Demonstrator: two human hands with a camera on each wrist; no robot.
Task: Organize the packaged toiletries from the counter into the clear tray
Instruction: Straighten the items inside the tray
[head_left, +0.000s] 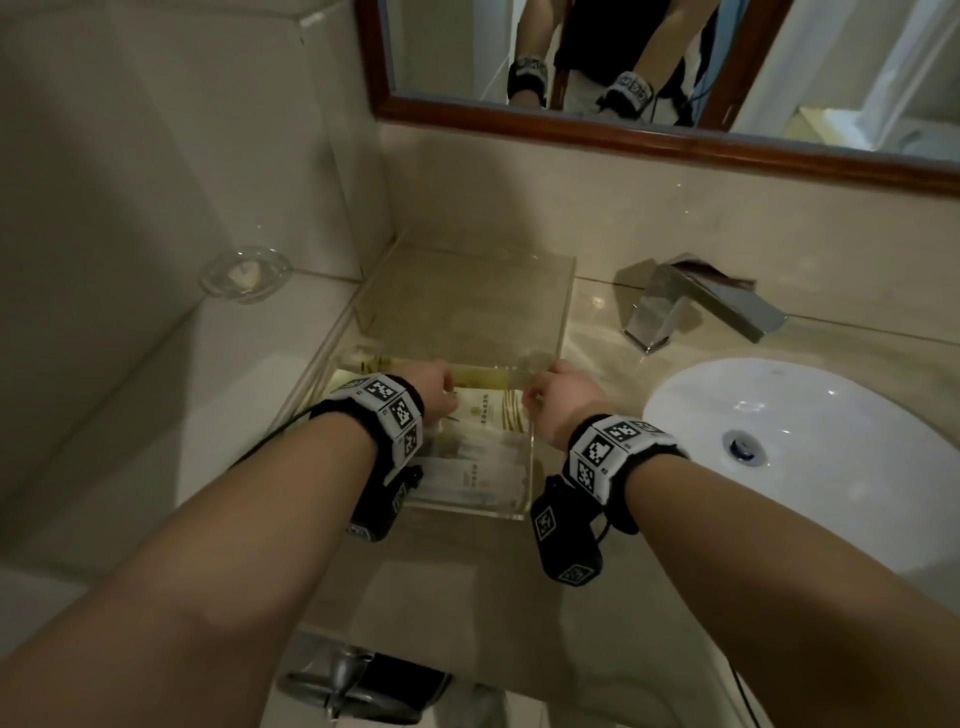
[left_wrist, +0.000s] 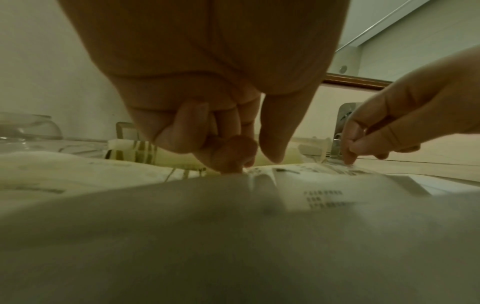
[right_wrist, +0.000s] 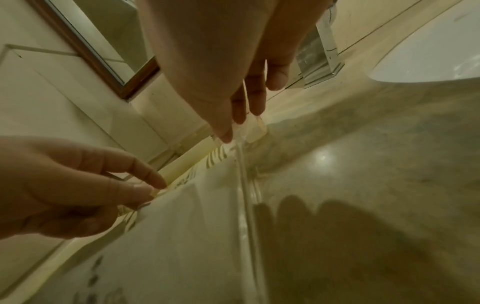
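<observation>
The clear tray (head_left: 532, 467) sits on the counter left of the sink and holds several flat white packets with gold stripes. My left hand (head_left: 434, 387) and right hand (head_left: 545, 395) are at the tray's far end, each pinching the far edge of the top white packet (head_left: 485, 415). Just beyond my fingertips a long pale-yellow packet (head_left: 488, 376) lies across the tray. In the left wrist view my curled left fingers (left_wrist: 231, 160) press on the white packet (left_wrist: 324, 185), and the right hand (left_wrist: 363, 144) pinches its corner. The right wrist view shows my right fingers (right_wrist: 228, 131) by the tray's wall (right_wrist: 244, 185).
A second clear box (head_left: 569, 291) stands behind the tray against the wall. A glass soap dish (head_left: 244, 273) sits on the ledge to the left. The chrome faucet (head_left: 696, 301) and white sink (head_left: 831, 415) are to the right, and a wood-framed mirror (head_left: 623, 137) hangs above.
</observation>
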